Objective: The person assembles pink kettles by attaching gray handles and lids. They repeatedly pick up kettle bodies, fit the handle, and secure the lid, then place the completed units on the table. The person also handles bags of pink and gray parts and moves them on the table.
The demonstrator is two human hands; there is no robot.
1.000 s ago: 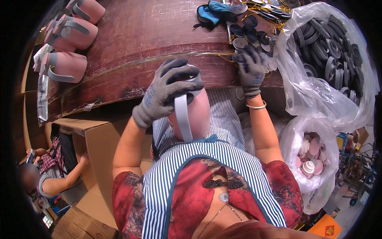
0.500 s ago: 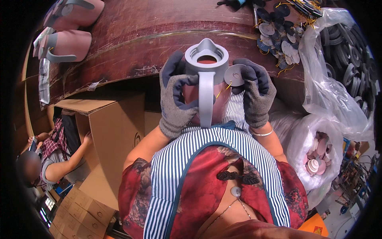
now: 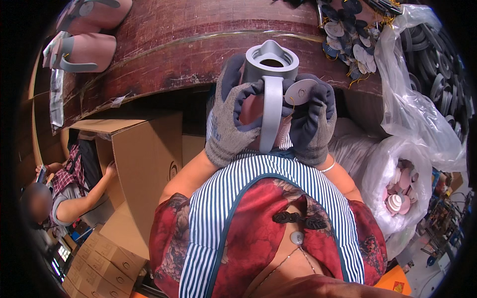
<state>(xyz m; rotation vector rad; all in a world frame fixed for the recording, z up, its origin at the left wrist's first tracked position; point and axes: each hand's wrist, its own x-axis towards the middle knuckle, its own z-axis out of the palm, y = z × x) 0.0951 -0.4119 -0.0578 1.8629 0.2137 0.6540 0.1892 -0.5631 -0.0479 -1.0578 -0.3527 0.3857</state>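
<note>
A dusty-pink jug [image 3: 271,111] with a grey spouted rim and grey handle stands upright before my striped apron, at the table's near edge. My left hand [image 3: 229,116], in a grey glove with dark fingers, is closed round its left side, thumb by the handle. A round pale tag [image 3: 299,92] on a thin yellow cord hangs at the jug's right. Pinching that tag is my right hand [image 3: 314,116], gloved alike, close against the jug's right side. Its fingertips are partly hidden behind the tag.
Pink jugs [image 3: 92,52] lie at the table's far left. Round tags [image 3: 355,42] are heaped at the back right, beside a plastic bag of dark grey rings [image 3: 435,64]. Below it stands a bag of pink parts [image 3: 397,193]. A co-worker [image 3: 74,193] reaches into a carton [image 3: 144,159].
The jug and my left hand have shifted a little right and away from me. My right hand has come left, nearer the jug, with the tag still in its fingers.
</note>
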